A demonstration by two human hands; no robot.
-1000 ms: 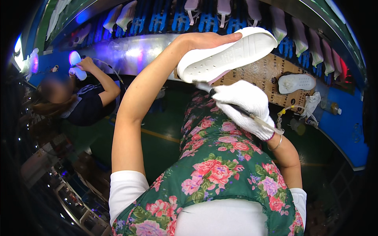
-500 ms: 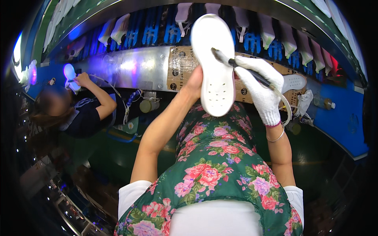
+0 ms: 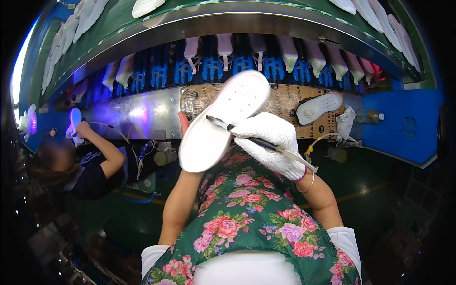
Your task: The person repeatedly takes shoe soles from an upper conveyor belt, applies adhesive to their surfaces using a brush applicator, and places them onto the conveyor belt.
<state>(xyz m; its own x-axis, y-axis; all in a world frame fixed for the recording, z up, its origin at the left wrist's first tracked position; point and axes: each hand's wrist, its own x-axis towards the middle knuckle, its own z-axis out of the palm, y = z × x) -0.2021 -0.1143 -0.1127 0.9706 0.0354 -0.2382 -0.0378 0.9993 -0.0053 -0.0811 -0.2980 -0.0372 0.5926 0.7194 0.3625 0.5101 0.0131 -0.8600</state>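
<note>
I am holding the white sole (image 3: 206, 148) up in front of me, tilted, its perforated end pointing away to the right, well above the cardboard-covered worktop (image 3: 280, 92). My left hand (image 3: 184, 123) is supporting it from behind; only one digit is showing beside the left edge, so I cannot tell how the other fingers are closing. My gloved right hand (image 3: 271, 134) is pinching a brush (image 3: 231, 127) by its dark handle, the tip lying over the sole's smooth face, with a clear tube (image 3: 297, 159) trailing by the wrist.

I am judging the sole to be light and springy, bending a little but hardly fragile. Its smooth face is looking wet or glossy, perhaps slippery, so I am favouring the side rims and underside for gripping, and sparing that face. A second sole (image 3: 324, 107) is lying on the cardboard, near a crumpled white cloth (image 3: 346, 122).
</note>
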